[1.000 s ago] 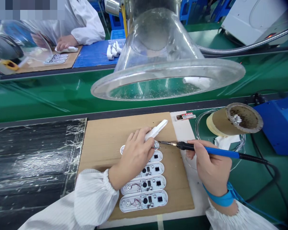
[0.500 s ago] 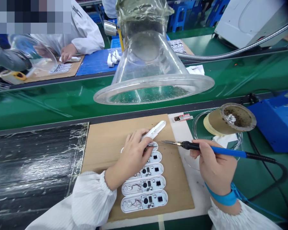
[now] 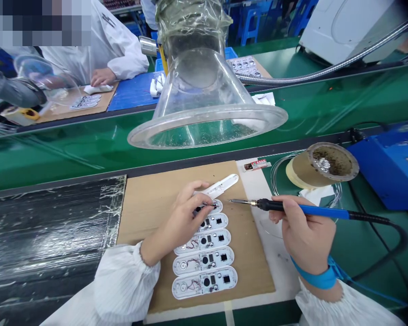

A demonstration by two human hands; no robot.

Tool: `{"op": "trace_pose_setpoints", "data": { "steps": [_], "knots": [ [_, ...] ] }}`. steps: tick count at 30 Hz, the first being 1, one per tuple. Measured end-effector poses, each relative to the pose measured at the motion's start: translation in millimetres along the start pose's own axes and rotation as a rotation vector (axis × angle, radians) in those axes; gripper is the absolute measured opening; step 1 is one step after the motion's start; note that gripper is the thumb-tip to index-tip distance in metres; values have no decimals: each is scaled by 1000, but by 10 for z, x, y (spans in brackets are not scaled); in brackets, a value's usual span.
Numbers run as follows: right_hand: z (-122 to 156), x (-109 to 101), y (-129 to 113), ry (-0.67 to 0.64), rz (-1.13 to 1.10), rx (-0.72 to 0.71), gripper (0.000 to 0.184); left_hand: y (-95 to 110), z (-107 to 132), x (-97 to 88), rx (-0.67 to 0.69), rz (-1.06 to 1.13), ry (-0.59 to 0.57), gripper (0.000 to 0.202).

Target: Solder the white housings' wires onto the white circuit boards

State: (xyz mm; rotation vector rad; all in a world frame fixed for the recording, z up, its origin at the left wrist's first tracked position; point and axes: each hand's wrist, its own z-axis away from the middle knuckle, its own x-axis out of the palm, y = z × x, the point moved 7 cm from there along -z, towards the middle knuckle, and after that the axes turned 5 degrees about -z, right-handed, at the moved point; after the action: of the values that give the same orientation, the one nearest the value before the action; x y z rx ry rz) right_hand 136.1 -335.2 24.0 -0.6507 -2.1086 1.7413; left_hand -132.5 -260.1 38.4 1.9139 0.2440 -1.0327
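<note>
My right hand (image 3: pixel 308 231) grips a soldering iron (image 3: pixel 292 208) with a blue and black handle; its metal tip points left, just right of the circuit boards and apart from them. Over the farthest unit of the row, my left hand (image 3: pixel 183 215) has thumb and fingers closed in a pinch. A thin dark bit shows at the fingertips, too small to name. Several white oval housings with circuit boards (image 3: pixel 204 283) lie in a row on the cardboard (image 3: pixel 143 203). Beyond the row, a white elongated shell (image 3: pixel 224 184) lies slanted next to my left fingers, partly covered by them.
A clear fume hood (image 3: pixel 204 127) hangs above the bench. To the right are a cup of tip-cleaning wool (image 3: pixel 295 170), coiled solder wire (image 3: pixel 275 176) and a blue box (image 3: pixel 391 167). Black wrapped material (image 3: pixel 47 240) lies left. Across the divider, a person's hand (image 3: pixel 102 77) rests on white parts.
My left hand has shifted slightly left, and more of the farthest board and the white shell shows. My right hand holds the soldering iron almost still. The camera view has moved a little.
</note>
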Motion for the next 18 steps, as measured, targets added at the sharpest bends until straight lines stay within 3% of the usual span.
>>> {"op": "trace_pose_setpoints", "data": {
  "steps": [18],
  "knots": [
    [77, 110, -44, -61, -6, 2, 22, 4, -41, 111, -105, -58, 8, 16]
  ]
}}
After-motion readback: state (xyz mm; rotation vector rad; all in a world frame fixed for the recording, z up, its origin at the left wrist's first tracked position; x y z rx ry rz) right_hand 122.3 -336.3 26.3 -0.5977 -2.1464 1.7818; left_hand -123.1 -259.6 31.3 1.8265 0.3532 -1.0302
